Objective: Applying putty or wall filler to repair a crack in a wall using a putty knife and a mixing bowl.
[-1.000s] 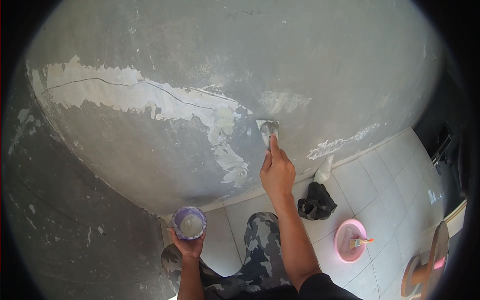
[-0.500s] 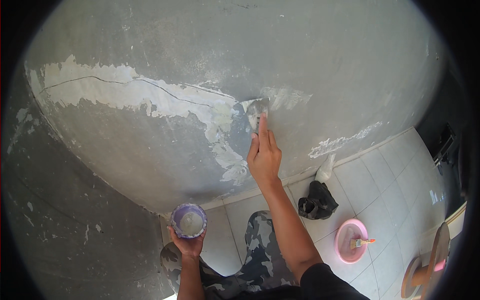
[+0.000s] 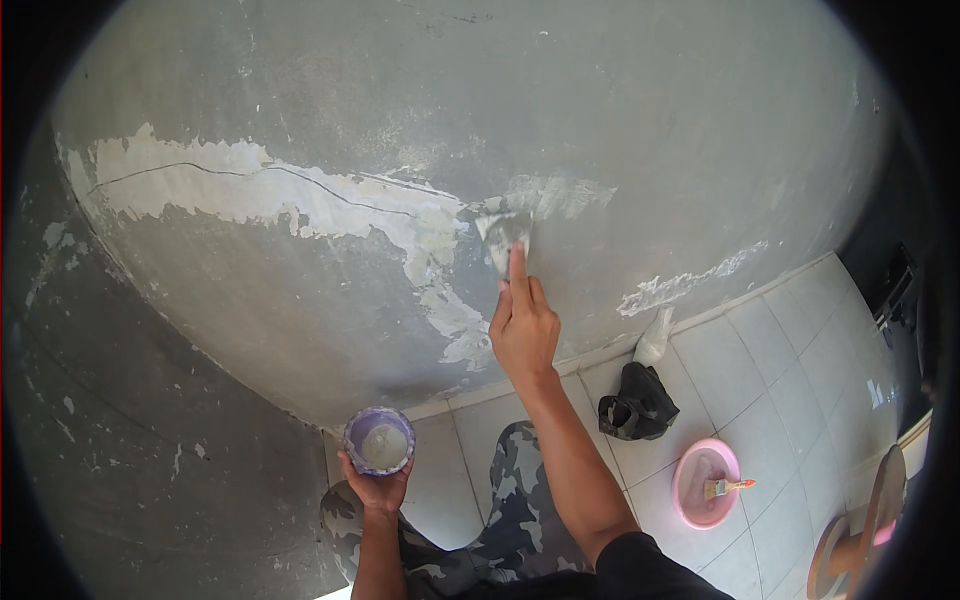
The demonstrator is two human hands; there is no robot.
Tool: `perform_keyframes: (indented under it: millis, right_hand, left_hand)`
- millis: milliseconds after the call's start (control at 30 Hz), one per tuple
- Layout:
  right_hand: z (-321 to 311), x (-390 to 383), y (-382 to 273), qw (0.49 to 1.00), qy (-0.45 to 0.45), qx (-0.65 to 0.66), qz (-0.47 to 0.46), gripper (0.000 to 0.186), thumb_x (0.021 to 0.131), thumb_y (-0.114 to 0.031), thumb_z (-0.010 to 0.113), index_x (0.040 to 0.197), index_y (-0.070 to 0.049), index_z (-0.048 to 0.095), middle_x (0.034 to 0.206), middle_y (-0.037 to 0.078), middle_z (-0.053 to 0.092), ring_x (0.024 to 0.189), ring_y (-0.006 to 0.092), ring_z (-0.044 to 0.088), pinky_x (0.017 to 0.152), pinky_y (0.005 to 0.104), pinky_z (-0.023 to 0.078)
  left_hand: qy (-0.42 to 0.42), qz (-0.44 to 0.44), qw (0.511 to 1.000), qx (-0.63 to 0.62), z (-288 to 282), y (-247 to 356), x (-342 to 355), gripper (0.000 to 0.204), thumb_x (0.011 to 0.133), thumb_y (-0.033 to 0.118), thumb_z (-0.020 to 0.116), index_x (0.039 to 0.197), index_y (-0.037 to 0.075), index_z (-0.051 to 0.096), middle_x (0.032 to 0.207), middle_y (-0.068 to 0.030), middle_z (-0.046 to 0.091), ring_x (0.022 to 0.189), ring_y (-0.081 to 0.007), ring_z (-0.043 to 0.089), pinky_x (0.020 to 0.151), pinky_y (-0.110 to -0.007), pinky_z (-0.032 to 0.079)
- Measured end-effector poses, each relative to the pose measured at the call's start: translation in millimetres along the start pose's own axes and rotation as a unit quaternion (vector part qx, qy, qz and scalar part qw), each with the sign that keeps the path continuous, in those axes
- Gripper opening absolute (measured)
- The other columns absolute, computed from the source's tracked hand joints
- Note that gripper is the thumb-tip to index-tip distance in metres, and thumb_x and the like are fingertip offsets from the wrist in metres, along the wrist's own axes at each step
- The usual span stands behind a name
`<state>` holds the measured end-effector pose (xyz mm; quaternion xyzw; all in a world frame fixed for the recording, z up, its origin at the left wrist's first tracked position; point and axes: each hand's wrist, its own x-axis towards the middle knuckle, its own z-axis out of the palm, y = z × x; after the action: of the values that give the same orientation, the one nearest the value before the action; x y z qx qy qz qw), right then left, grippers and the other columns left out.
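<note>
Sitting unchanged far left: cracked white patch (image 3: 220, 197) on the grey wall (image 3: 700, 150). Left hand (image 3: 380, 490) cradles the purple bowl (image 3: 378, 416) from below, pale paste (image 3: 384, 448) inside; no real shift. Putty knife (image 3: 508, 232) is now left of where it was a second ago, blade just right of the patch's end; can't confirm wall contact. Right hand (image 3: 526, 335) is wrapped round it, index finger stretched toward the blade. Hands well apart. Pale smear (image 3: 560, 193) now reaches farther left, nearly to the patch; my read: the gap between them is getting covered. Black bag (image 3: 640, 400), pink basin (image 3: 677, 483) with brush (image 3: 728, 486): floor (image 3: 735, 365), right, same spots.
</note>
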<state>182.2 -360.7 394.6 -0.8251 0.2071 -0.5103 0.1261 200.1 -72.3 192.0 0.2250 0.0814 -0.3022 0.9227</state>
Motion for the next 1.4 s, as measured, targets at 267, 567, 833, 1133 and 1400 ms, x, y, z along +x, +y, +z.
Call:
perform_keyframes:
  millis: [267, 567, 833, 1133, 1400]
  right_hand:
    - [-10, -10, -12, 0.993, -0.098, -0.061, 0.029, 0.058, 0.093, -0.005, 0.061, 0.149, -0.009, 0.046, 0.081, 0.015, 0.066, 0.064, 0.0350, 0.066, 0.056, 0.0452, 0.054]
    - [-15, 11, -10, 0.998, -0.031, -0.034, 0.050, 0.054, 0.093, -0.005, 0.061, 0.146, -0.006, 0.050, 0.083, 0.016, 0.067, 0.070, 0.0367, 0.067, 0.062, 0.0461, 0.054]
    - [-36, 11, -1, 0.998, -0.026, 0.002, 0.060, 0.052, 0.093, -0.004, 0.060, 0.145, -0.004, 0.050, 0.088, 0.023, 0.070, 0.076, 0.0386, 0.069, 0.067, 0.0448, 0.055]
    - [-21, 15, 11, 0.992, -0.067, -0.070, 0.076, 0.051, 0.094, -0.004, 0.059, 0.144, -0.006, 0.051, 0.086, 0.020, 0.069, 0.076, 0.0389, 0.069, 0.065, 0.0475, 0.054]
    - [-38, 21, 16, 0.993, -0.061, -0.033, 0.099, 0.054, 0.093, -0.005, 0.060, 0.146, -0.007, 0.048, 0.084, 0.020, 0.068, 0.075, 0.0397, 0.068, 0.066, 0.0480, 0.054]
  left_hand:
    - [0.006, 0.011, 1.000, 0.002, 7, 0, 0, 0.081, 0.087, 0.077, 0.051, 0.147, 0.023, 0.046, 0.146, -0.0059, 0.051, 0.131, -0.0328, 0.052, 0.096, -0.054, 0.051]
    - [0.024, 0.005, 1.000, -0.005, 13, 0, -4, 0.080, 0.087, 0.076, 0.053, 0.147, 0.023, 0.046, 0.146, -0.0058, 0.051, 0.131, -0.0315, 0.052, 0.096, -0.054, 0.051]
    - [0.009, 0.009, 1.000, -0.006, 4, 4, -4, 0.079, 0.087, 0.075, 0.054, 0.147, 0.023, 0.046, 0.147, -0.0048, 0.051, 0.132, -0.0307, 0.052, 0.096, -0.053, 0.052]
    - [0.027, 0.006, 1.000, 0.009, 10, 0, -2, 0.080, 0.086, 0.076, 0.054, 0.147, 0.023, 0.046, 0.146, -0.0048, 0.051, 0.133, -0.0305, 0.051, 0.100, -0.053, 0.048]
    - [0.040, -0.013, 0.999, 0.025, 9, -8, 5, 0.079, 0.085, 0.075, 0.055, 0.145, 0.024, 0.048, 0.147, -0.0040, 0.051, 0.132, -0.0296, 0.051, 0.097, -0.053, 0.049]
